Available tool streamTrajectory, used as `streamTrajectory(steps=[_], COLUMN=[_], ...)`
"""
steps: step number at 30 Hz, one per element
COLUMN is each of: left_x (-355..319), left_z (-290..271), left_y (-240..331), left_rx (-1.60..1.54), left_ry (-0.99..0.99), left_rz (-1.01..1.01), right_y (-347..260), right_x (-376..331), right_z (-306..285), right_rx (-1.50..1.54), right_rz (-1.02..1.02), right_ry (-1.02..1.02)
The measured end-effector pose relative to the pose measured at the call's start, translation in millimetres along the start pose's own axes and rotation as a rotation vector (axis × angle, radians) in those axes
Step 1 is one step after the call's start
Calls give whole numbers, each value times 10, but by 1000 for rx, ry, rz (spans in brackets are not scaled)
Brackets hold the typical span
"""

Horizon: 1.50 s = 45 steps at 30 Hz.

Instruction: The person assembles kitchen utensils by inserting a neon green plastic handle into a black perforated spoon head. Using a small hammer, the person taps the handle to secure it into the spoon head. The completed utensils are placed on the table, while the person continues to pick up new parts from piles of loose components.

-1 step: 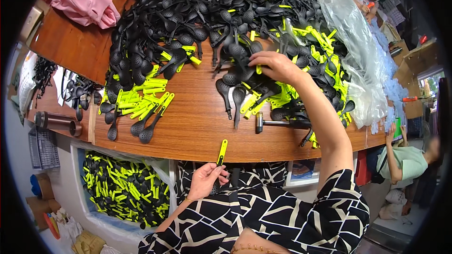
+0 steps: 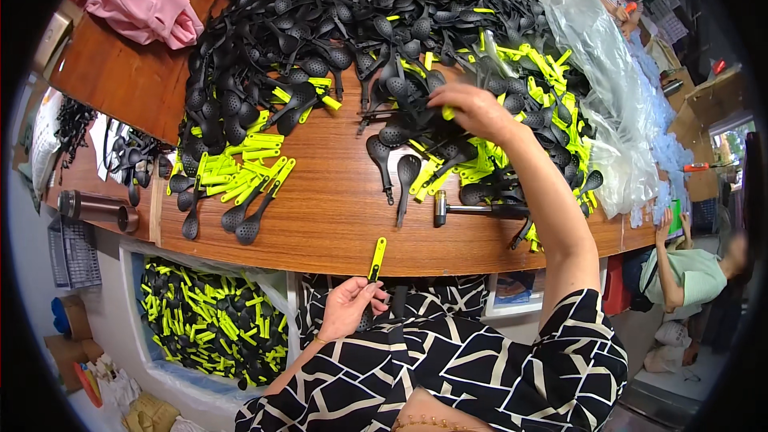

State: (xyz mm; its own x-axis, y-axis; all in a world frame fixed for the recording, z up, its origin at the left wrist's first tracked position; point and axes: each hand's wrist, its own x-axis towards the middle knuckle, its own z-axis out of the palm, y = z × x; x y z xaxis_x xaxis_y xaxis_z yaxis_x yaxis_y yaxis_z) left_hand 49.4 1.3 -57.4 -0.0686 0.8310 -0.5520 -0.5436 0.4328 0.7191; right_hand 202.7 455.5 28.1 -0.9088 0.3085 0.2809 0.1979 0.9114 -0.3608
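Note:
My left hand, near the table's front edge, is closed on a slotted spoon with a yellow-green handle. The handle points up and away over the wood; the spoon's black head shows only partly below my fingers. My right hand reaches over the pile of black spoons, slightly blurred. Its fingers are closed on a small yellow-green handle piece. Just left of it lie black spoon heads. Below it are loose yellow-green handles and a black spoon lying apart on the table.
A hammer lies right of centre. Yellow-green handles and several spoons lie at left. A lined bin of handled spoons stands below the table. Clear plastic sheeting drapes the right side. Other people work at far right.
My right hand has shifted slightly right with the yellow-green piece. The black spoons beside its fingers have moved, and the loose spoon below has shifted slightly. My left hand stays put.

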Motion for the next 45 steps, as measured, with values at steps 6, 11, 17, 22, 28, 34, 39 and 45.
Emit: streamTrajectory(steps=[6,11,17,22,28,34,39,45], left_x=[31,10,12,5,8,-3,-58,-47], left_z=[10,28,13,6,32,74,161,138], left_y=[2,17,21,31,46,59,119,97], left_rx=[-16,-14,16,48,18,32,-5,35], left_ry=[-6,2,24,27,31,39,67,58], left_rz=[-6,-25,-47,-45,-47,-32,-14,22], right_y=[397,553,658,626,510,-605,-1807,-1948], right_x=[-282,-92,816,985,503,8,-259,-303], right_z=[-534,-459,192,461,301,126,345,701], right_rx=[-316,-781,-357,-300,-39,353,624,573], right_rz=[372,331,861,797,551,273,75,65], right_ry=[326,187,-2,-22,71,335,-409,-617])
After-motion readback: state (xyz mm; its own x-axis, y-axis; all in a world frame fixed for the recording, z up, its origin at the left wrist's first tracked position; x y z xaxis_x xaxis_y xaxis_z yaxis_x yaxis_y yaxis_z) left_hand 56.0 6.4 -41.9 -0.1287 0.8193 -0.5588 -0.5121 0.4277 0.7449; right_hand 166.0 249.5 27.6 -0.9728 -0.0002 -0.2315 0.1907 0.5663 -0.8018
